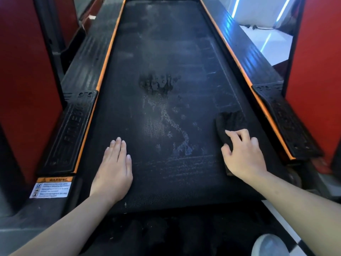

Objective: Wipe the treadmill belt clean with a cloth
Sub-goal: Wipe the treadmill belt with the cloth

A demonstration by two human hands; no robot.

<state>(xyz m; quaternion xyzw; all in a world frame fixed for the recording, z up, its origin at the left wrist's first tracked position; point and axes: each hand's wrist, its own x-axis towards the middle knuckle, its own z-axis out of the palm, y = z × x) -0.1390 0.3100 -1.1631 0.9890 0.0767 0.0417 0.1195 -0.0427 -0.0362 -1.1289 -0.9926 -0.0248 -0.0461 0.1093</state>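
The black treadmill belt (166, 52) runs away from me, dusty, with a dark wet patch (156, 85) and pale droplet streaks down its middle. A dark cloth (228, 121) lies on the belt's right side near the orange edge strip. My right hand (243, 154) lies on the cloth's near part, fingers curled over it and gripping it. My left hand (114, 169) rests flat on the belt's near left side, fingers straight and together, holding nothing.
Black side rails with orange trim flank the belt, the left rail (73, 130) and the right rail (287, 119). A warning sticker (53, 187) sits at the left rail's near end. Red panels (24, 89) stand at both sides. A white shoe (269, 246) shows at bottom right.
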